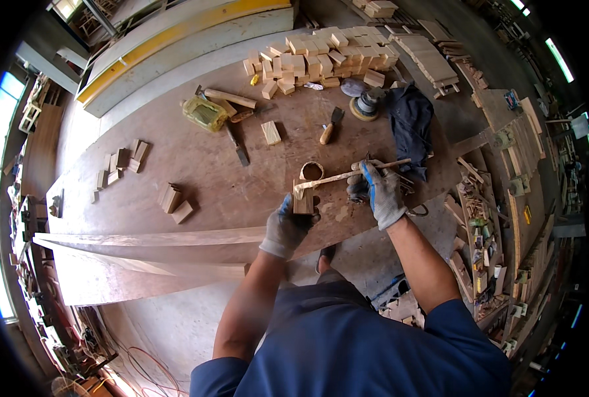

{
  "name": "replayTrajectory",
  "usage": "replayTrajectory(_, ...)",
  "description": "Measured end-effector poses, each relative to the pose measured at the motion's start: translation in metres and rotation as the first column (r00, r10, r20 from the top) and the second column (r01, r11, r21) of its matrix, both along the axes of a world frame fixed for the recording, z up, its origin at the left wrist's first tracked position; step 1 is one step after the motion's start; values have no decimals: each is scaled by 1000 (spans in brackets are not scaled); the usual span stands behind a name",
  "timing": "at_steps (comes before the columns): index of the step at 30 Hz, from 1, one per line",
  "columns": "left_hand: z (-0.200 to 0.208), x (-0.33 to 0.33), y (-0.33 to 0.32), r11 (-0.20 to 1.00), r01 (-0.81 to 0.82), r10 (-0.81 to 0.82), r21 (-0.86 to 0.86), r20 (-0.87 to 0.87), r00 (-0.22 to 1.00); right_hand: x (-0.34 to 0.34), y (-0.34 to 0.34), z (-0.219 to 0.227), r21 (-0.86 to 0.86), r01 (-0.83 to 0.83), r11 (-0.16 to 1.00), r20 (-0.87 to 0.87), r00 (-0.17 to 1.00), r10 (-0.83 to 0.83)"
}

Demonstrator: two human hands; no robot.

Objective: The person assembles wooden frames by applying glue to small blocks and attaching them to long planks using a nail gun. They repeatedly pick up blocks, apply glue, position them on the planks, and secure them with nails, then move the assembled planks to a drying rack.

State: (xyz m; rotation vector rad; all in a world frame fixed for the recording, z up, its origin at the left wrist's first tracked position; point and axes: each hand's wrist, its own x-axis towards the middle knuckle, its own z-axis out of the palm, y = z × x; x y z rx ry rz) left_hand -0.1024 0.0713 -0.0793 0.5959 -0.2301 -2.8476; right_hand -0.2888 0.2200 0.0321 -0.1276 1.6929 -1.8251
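Both my hands wear grey-and-blue work gloves. My left hand (285, 228) is closed on a small wooden block (303, 203) over the near part of the brown worktable (222, 192). A long thin wooden stick (337, 178) is gripped in my right hand (382, 193), its far end sticking out to the right. The stick's left tip, coated in pale tan paste, meets the upper end of the block. Just beyond the stick stands a small round pot (312, 171) with a crusted rim.
Stacked wooden blocks (327, 56) fill the table's far side. A sander (366, 106) and dark cloth (410, 119) lie far right. A scraper (332, 126), a clear plastic container (204, 114) and a chisel-like tool (237, 145) lie mid-table. Long boards (155, 237) run along the near left.
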Motion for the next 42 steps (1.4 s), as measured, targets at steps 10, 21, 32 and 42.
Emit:
replayTrajectory(10, 2, 6, -2, 1000, -7, 7, 22, -11, 1000, 10, -1, 16, -33, -41, 999, -134, 990, 36)
replayTrajectory(21, -9, 0, -5, 989, -75, 87, -126, 95, 992, 52, 20, 35, 42, -355, 934, -439, 833, 336)
replayTrajectory(32, -13, 7, -5, 784, 22, 62, -620, 114, 992, 31, 9, 36, -29, -190, 981, -296, 940, 173)
replayTrajectory(42, 4, 12, -2, 852, -7, 54, -524, 74, 996, 24, 12, 24, -51, -20, 999, -92, 996, 15)
